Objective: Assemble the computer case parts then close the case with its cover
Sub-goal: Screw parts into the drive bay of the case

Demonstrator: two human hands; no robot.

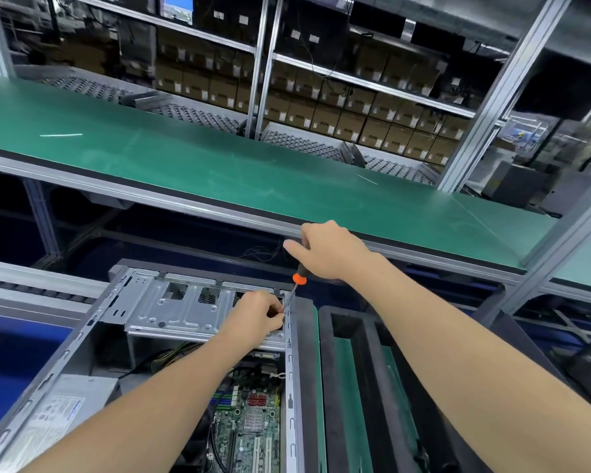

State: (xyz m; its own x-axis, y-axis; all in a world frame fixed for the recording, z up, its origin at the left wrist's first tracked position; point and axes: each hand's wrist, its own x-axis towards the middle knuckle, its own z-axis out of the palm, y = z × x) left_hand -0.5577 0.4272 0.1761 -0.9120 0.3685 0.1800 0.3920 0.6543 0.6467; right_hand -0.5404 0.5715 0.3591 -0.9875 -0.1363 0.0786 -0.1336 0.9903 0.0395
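A big grey metal computer case (65,356) lies on its side with its open side up, low in the middle. It sits just beside a black foam tray (376,370) on its right. Inside the case are a shiny silver metal drive cage (171,312) at the far end, a green circuit board (249,428) nearer, and a grey power box (58,414) on the left.

The right hand (328,250) is above the far right corner of the case. Its grip is clamped on a screwdriver with a black and orange handle (299,278). The thin tip points down at the case's right edge.

The left hand (258,314) rests on the cage, right at the tip. Its fingers are curled close together, but I cannot tell if the grip pinches anything.

Behind runs a long green belt surface (219,165), then shelves of brown cardboard boxes (348,121).
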